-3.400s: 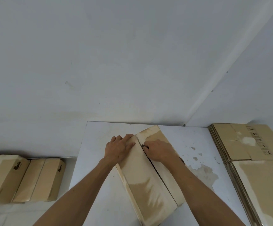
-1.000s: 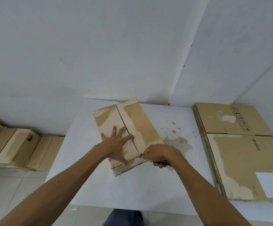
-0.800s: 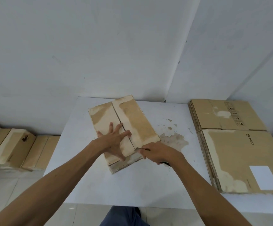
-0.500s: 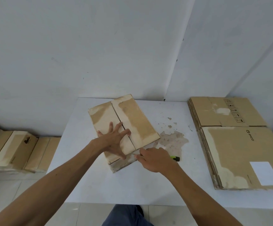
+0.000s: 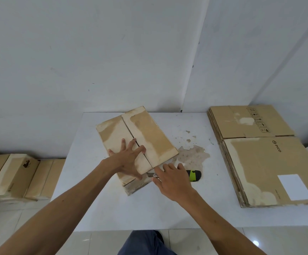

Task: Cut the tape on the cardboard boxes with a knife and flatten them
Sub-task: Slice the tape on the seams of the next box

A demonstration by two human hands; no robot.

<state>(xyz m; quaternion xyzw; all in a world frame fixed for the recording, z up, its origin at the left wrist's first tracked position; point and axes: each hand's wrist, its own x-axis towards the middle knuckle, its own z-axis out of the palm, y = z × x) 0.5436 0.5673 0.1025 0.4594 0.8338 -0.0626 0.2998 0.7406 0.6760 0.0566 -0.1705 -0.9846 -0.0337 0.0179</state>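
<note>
A white table point(image 5: 101, 205) stands against the pale wall, its top chipped and stained brown near the middle; a closed cardboard box point(image 5: 149, 137) lies on it at an angle, a dark seam running down between its two top flaps; a knife point(image 5: 193, 175) with a black and lime-green handle lies on the tabletop just beside the box's near right corner, by the stain; well apart at the right edge sits a stack of flattened boxes point(image 5: 263, 162), the top sheet bearing a white label; on the tiled floor point(image 5: 6, 225) to the left rest several more boxes point(image 5: 15, 173), side by side.
</note>
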